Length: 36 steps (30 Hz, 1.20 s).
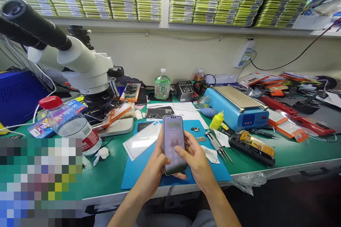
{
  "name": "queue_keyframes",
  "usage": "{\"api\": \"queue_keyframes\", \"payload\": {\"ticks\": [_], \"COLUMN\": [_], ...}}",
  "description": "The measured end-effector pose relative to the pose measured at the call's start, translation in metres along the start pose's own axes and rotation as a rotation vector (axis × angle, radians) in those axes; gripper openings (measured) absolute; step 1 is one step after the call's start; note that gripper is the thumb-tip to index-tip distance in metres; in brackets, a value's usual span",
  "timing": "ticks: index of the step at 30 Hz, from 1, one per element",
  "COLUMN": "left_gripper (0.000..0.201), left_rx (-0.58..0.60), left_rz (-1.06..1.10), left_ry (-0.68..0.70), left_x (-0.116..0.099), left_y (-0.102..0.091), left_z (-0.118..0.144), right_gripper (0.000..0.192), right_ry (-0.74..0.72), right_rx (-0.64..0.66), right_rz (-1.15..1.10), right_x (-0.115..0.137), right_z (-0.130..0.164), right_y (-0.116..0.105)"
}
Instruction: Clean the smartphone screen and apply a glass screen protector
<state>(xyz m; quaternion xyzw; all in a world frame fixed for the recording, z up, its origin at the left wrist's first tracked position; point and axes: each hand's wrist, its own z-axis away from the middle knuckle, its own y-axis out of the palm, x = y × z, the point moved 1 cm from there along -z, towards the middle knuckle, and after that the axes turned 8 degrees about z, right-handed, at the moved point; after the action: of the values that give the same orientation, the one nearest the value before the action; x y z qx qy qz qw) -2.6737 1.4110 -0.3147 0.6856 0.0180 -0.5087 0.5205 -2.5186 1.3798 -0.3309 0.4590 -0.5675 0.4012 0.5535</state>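
A smartphone (pixel 174 131) with a lit, purplish screen is held upright in front of me, above a blue mat (pixel 133 177). Round its left edge my left hand (pixel 159 159) is closed, with the thumb at the lower left of the screen. My right hand (pixel 195 154) grips the right edge, and its thumb lies over the screen's middle. The fingers behind the phone are mostly hidden. Left of the phone lies a white, phone-shaped sheet (pixel 144 140). Tweezers (pixel 218 145) and a crumpled white tissue (pixel 211 154) lie to the right.
A microscope (pixel 82 64) and a red-capped bottle (pixel 80 129) stand on the left. Behind are a green-liquid bottle (pixel 162 87) and a disassembled phone (pixel 160 112). At right sit a blue heating plate (pixel 237 108), a yellow dropper bottle (pixel 217 120) and a black tool (pixel 250 150).
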Motion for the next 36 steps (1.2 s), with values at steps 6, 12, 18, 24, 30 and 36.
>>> {"api": "queue_keyframes", "payload": {"ticks": [6,12,18,24,30,36], "left_gripper": [0.105,0.101,0.094,0.092,0.079,0.073], "left_rx": [-0.007,-0.029,0.006,0.01,0.025,-0.016], "left_rz": [-0.061,-0.098,-0.013,-0.001,0.035,0.123], "left_ry": [0.003,0.0,0.014,0.008,0.038,0.13], "left_x": [0.0,-0.001,0.0,0.0,0.002,0.005], "left_y": [0.001,0.003,0.0,-0.001,-0.005,-0.008], "left_z": [0.0,-0.001,-0.003,-0.002,-0.002,-0.005], "right_gripper": [0.054,0.055,0.054,0.052,0.069,0.113], "right_ry": [0.009,0.009,0.015,0.028,0.002,0.088], "right_rx": [-0.019,-0.013,-0.001,-0.016,0.037,0.357], "right_rz": [-0.015,-0.041,-0.043,-0.032,-0.035,0.092], "right_x": [0.009,0.005,0.004,0.008,0.008,0.021], "right_z": [0.006,0.005,0.006,0.009,0.01,0.019], "right_y": [0.002,-0.001,-0.001,0.0,0.0,-0.009]}}
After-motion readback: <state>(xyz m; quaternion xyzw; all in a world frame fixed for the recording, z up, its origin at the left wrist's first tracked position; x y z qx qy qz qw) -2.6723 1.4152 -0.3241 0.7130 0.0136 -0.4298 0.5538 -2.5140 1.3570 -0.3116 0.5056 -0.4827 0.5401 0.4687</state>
